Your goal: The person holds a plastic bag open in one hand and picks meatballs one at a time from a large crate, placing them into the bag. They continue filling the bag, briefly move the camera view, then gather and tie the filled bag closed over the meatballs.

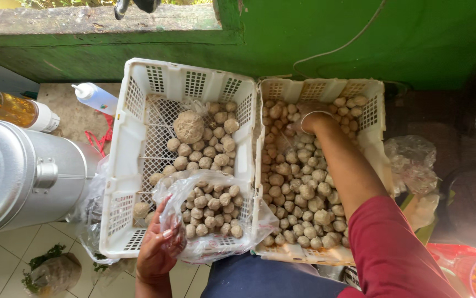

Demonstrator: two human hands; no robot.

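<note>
1. The right hand is reaching into the far end of the right crate, a white perforated plastic crate filled with small beige meatballs. The fingers are buried among the balls, so whether they are closing on any cannot be told; a thin band is circling the wrist.
2. The left hand is gripping the rim of a clear plastic bag, fingers curled narrowly around the film. Judged from the grip, it is holding the mouth open toward the right crate so that balls can drop in.
3. The bag, already holding a batch of meatballs, is resting in the near end of the left crate, which is touching the right crate's left side and appears to be bearing the bag's weight.
4. Loose meatballs and one large ball are lying in the left crate, beyond the bag.
5. Well left of the left crate, a metal pot is standing; a white squeeze bottle and an amber bottle are lying beyond it.
6. A green wall is rising behind both crates.
</note>
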